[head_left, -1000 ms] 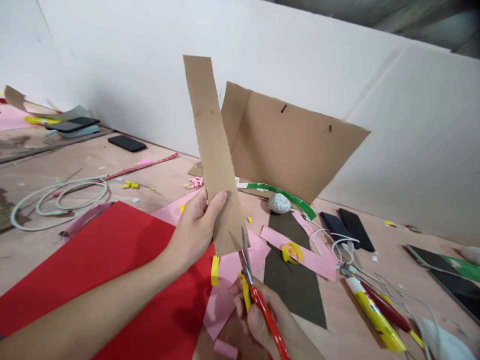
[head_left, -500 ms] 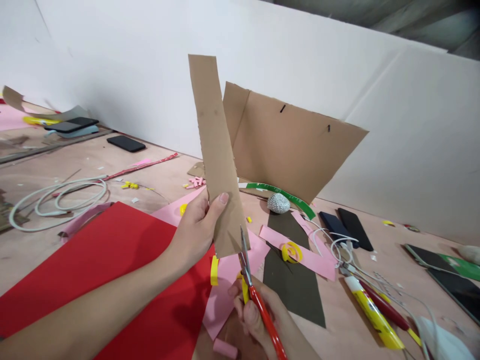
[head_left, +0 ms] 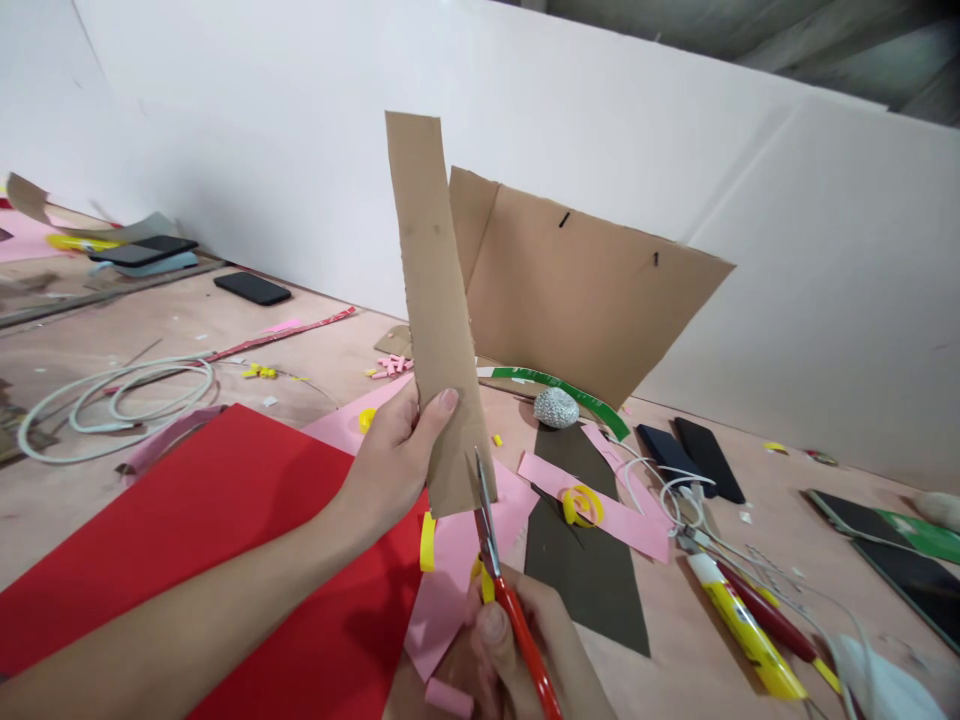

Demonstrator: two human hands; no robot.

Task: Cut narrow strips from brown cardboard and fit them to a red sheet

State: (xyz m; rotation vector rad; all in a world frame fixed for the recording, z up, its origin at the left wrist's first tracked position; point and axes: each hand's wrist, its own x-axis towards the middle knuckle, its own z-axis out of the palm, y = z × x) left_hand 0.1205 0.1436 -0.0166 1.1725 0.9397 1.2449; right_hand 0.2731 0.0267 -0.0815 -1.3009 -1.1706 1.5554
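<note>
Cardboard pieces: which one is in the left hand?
The narrow cardboard strip, gripped upright by the left hand. The wider folded piece with two black slits stands behind it, untouched by either hand.

A coiled white cable [head_left: 150,363] lies on the bench [head_left: 150,320] beside a red sheet [head_left: 225,500], with a foil ball [head_left: 556,408] farther along.

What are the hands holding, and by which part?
Left hand grips a cardboard strip near its lower end; right hand holds red-handled scissors by the handles.
</note>
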